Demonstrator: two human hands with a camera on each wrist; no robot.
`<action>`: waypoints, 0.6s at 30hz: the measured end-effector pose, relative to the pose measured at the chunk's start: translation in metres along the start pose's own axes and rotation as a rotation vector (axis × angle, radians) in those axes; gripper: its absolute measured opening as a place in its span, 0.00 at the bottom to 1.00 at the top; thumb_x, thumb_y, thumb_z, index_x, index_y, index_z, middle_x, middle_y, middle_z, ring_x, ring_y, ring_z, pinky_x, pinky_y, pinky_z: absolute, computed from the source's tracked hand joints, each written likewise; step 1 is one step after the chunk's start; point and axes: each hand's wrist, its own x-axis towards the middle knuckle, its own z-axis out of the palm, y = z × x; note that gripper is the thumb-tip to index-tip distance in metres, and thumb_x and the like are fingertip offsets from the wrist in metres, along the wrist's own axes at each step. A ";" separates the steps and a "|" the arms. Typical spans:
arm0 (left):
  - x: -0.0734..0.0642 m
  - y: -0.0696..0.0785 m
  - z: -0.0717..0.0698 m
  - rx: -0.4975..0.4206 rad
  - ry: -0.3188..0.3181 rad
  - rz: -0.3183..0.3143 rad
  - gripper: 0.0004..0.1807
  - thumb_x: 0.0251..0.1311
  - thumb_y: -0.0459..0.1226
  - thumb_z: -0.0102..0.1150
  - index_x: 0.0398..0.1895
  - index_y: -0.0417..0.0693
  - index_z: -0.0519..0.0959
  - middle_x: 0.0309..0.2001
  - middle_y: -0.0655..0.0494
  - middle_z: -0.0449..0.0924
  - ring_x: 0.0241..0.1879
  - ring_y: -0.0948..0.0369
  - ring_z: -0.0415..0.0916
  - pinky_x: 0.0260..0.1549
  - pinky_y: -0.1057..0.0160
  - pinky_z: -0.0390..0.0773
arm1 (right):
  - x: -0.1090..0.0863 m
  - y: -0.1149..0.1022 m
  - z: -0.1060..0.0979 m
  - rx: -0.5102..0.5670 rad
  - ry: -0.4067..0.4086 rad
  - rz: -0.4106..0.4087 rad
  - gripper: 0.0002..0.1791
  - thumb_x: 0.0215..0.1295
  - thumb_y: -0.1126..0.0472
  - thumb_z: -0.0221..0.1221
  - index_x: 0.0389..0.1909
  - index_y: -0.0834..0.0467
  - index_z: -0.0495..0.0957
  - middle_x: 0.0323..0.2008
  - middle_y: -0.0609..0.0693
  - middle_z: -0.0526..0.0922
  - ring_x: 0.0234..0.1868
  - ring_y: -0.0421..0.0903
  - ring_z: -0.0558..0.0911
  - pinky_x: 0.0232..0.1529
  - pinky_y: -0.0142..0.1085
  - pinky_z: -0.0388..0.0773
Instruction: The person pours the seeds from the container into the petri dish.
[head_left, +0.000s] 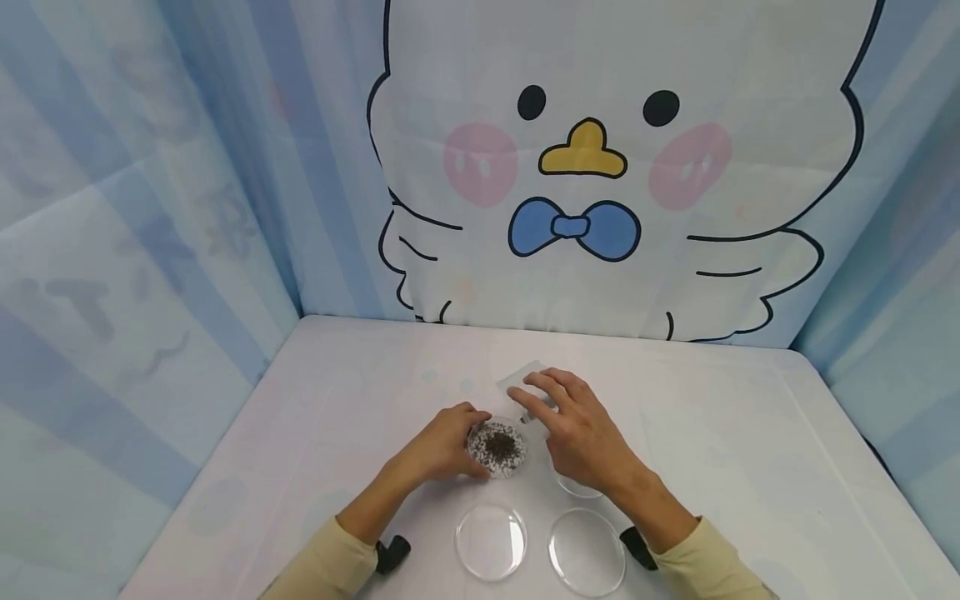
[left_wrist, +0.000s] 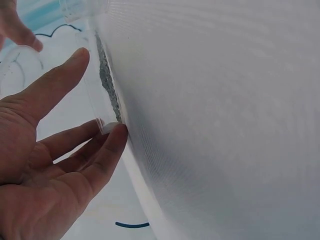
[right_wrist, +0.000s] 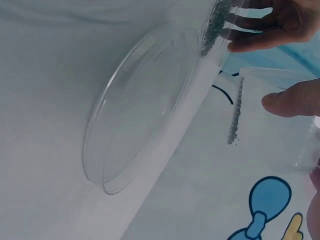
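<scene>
A round petri dish (head_left: 497, 447) of dark and white granules, darkest in the middle, lies flat on the table. My left hand (head_left: 447, 444) grips its rim from the left, thumb on one side and fingers on the other; the left wrist view shows the fingertips (left_wrist: 118, 136) at its edge. Just right of and above the dish, my right hand (head_left: 577, 425) holds a clear rectangular container (right_wrist: 272, 130), with the thumb (right_wrist: 287, 102) on its side. Dark granules line one edge of the container. In the head view the right hand hides most of it.
Nearest my right wrist, a clear dish (head_left: 581, 490) is partly covered by the hand. Two more clear round dishes, a left one (head_left: 491, 543) and a right one (head_left: 587, 552), lie at the front. Behind the table (head_left: 360, 367) hangs a printed curtain (head_left: 585, 292).
</scene>
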 end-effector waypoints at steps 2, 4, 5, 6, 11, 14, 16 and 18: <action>0.000 0.000 0.000 0.004 0.000 0.002 0.46 0.42 0.37 0.86 0.68 0.33 0.75 0.53 0.43 0.80 0.55 0.47 0.78 0.60 0.44 0.79 | -0.002 0.002 0.001 0.029 -0.007 0.030 0.47 0.38 0.75 0.73 0.67 0.52 0.76 0.62 0.56 0.78 0.65 0.59 0.74 0.65 0.54 0.76; 0.001 -0.001 0.001 0.010 0.001 0.003 0.46 0.42 0.37 0.86 0.68 0.34 0.75 0.53 0.43 0.80 0.54 0.47 0.78 0.60 0.44 0.79 | -0.004 0.005 0.002 0.074 -0.020 0.075 0.50 0.36 0.75 0.75 0.68 0.52 0.75 0.62 0.56 0.77 0.66 0.58 0.73 0.66 0.54 0.75; 0.001 -0.001 0.001 0.016 0.003 0.004 0.46 0.41 0.37 0.86 0.67 0.34 0.75 0.53 0.44 0.80 0.54 0.48 0.78 0.60 0.45 0.79 | -0.005 0.007 0.002 0.098 -0.028 0.103 0.51 0.36 0.75 0.76 0.69 0.52 0.74 0.63 0.56 0.77 0.66 0.57 0.72 0.66 0.54 0.75; 0.001 -0.001 0.001 0.019 0.003 0.004 0.47 0.41 0.37 0.86 0.67 0.34 0.75 0.52 0.44 0.80 0.54 0.48 0.78 0.59 0.45 0.79 | -0.006 0.009 0.003 0.128 -0.033 0.136 0.51 0.35 0.76 0.76 0.69 0.52 0.74 0.63 0.55 0.76 0.67 0.57 0.71 0.66 0.54 0.74; 0.002 -0.002 0.003 0.021 0.007 0.013 0.47 0.41 0.37 0.86 0.68 0.34 0.75 0.52 0.43 0.80 0.52 0.48 0.78 0.58 0.45 0.80 | -0.016 0.024 0.007 0.295 -0.026 0.315 0.52 0.36 0.77 0.77 0.70 0.53 0.73 0.65 0.56 0.72 0.68 0.57 0.69 0.62 0.55 0.77; 0.001 -0.002 0.002 0.015 0.011 0.018 0.47 0.41 0.37 0.86 0.67 0.34 0.75 0.52 0.42 0.80 0.52 0.47 0.78 0.58 0.45 0.80 | -0.022 0.035 0.011 0.380 -0.019 0.408 0.52 0.38 0.76 0.78 0.70 0.53 0.72 0.66 0.56 0.72 0.67 0.58 0.69 0.59 0.59 0.78; 0.001 -0.002 0.002 0.012 0.011 0.018 0.46 0.40 0.37 0.86 0.67 0.33 0.76 0.53 0.42 0.80 0.52 0.47 0.79 0.59 0.44 0.80 | -0.025 0.043 0.012 0.424 -0.024 0.466 0.52 0.39 0.75 0.79 0.71 0.52 0.72 0.66 0.56 0.72 0.67 0.59 0.71 0.60 0.61 0.77; 0.001 -0.001 0.002 0.009 0.011 0.017 0.46 0.40 0.37 0.86 0.67 0.33 0.76 0.53 0.42 0.80 0.53 0.46 0.79 0.60 0.44 0.79 | -0.028 0.049 0.014 0.451 -0.020 0.511 0.52 0.39 0.74 0.80 0.71 0.53 0.71 0.66 0.56 0.73 0.67 0.59 0.72 0.61 0.62 0.76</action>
